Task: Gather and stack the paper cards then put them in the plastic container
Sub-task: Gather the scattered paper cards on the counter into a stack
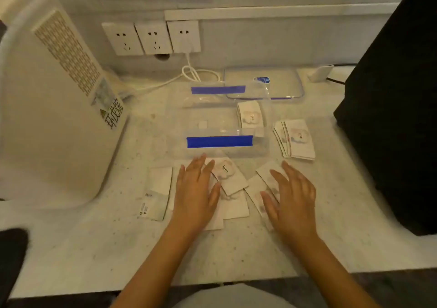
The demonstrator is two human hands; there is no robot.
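Loose white paper cards printed "love" (228,176) lie scattered on the counter near its front. My left hand (196,194) rests flat on the left cards, fingers spread. Flat on more cards (254,190) at the right lies my right hand (293,201), also spread. Two cards (156,194) lie apart to the left. A fanned stack of cards (296,139) sits right of the clear plastic container (220,142) with blue clips. Inside the container's right end a small stack of cards (251,117) is visible. Neither hand grips anything.
The container's clear lid (264,87) lies behind it. A large white appliance (54,109) stands at the left, a black box (392,109) at the right. Wall sockets (151,37) and a white cable (189,73) are at the back. The counter's front edge runs below my forearms.
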